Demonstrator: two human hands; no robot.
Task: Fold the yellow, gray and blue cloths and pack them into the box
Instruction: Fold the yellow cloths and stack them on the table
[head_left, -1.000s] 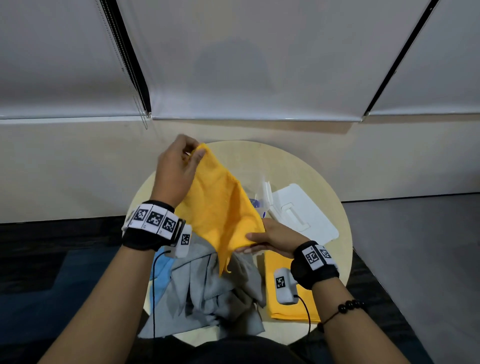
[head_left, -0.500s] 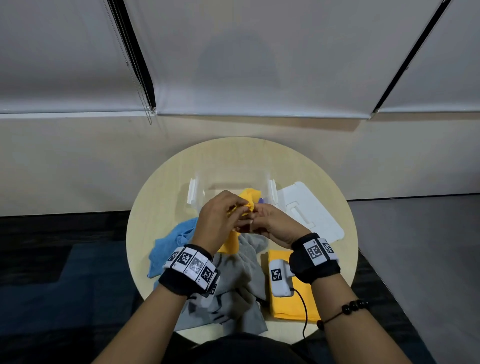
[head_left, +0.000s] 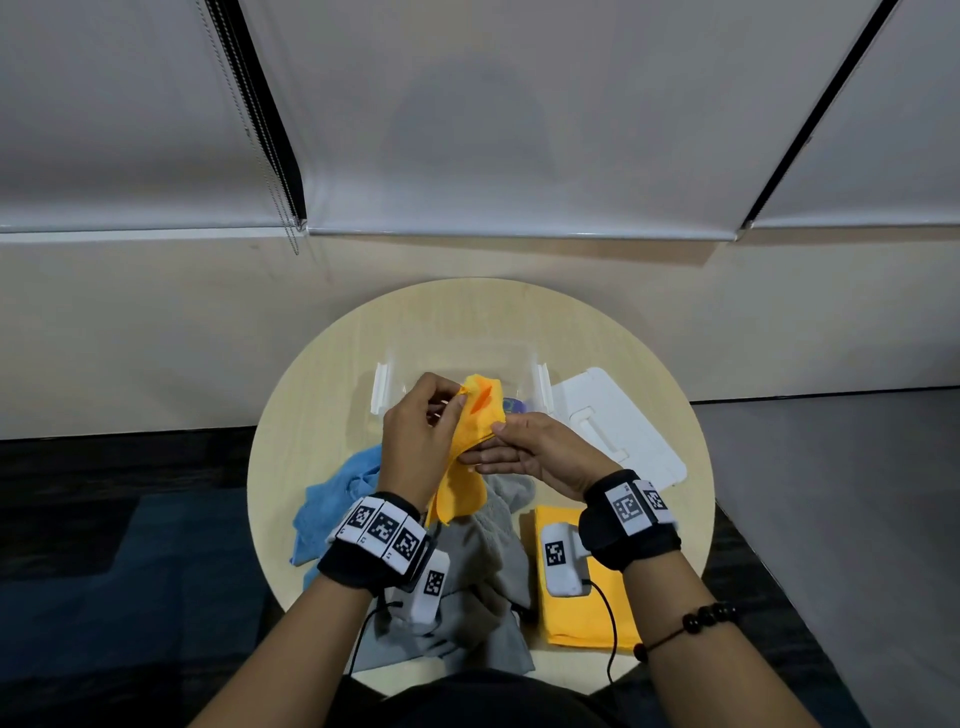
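Observation:
Above the middle of the round table I hold a yellow cloth (head_left: 470, 462), bunched and hanging down. My left hand (head_left: 418, 441) pinches its top corner. My right hand (head_left: 535, 449) pinches its right edge between thumb and fingers. Just behind my hands stands the clear plastic box (head_left: 384, 387) with white clips. A crumpled gray cloth (head_left: 478, 587) lies below my hands, and a blue cloth (head_left: 332, 493) lies at its left. A second yellow cloth (head_left: 587, 603) lies folded flat on the near right, partly under my right wrist.
The box's white lid (head_left: 618, 426) lies flat to the right of the box. The round wooden table (head_left: 311, 415) ends close on every side, with dark floor around it. A wall with blinds rises behind.
My left hand came down from high at the left to meet my right hand over the table. The yellow cloth went from hanging spread out to bunched between both hands.

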